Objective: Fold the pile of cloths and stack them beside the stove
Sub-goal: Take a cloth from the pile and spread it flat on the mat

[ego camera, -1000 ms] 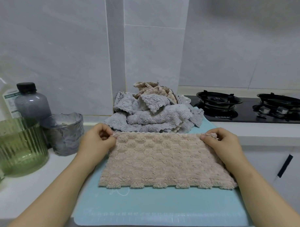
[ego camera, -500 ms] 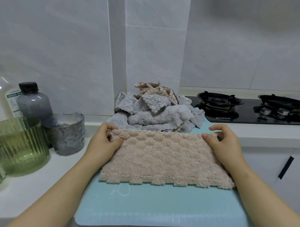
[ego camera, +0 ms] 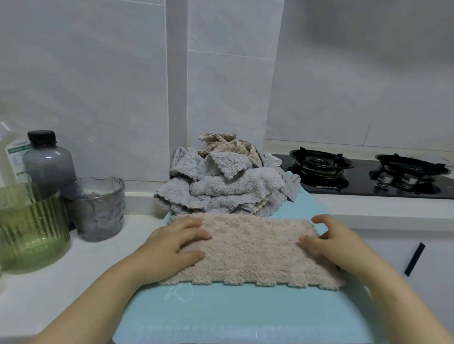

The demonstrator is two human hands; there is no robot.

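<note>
Beige cloth (ego camera: 252, 250) lies flat on the blue mat (ego camera: 241, 315), left hand (ego camera: 172, 248) pressing its left end, fingers spread, gripping nothing; behind it sits the cloth pile (ego camera: 226, 182); right hand (ego camera: 336, 245) rests loosely open on its right end, stove (ego camera: 375, 177) beyond.

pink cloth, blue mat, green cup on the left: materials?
Pink cloth: plush microfibre or coral fleece, by its fuzzy, tufted nap. Blue mat: probably silicone or soft plastic; smooth, matte, with printed markings. Green cup: likely glass, possibly clear plastic; translucent, ribbed, glossy.
</note>
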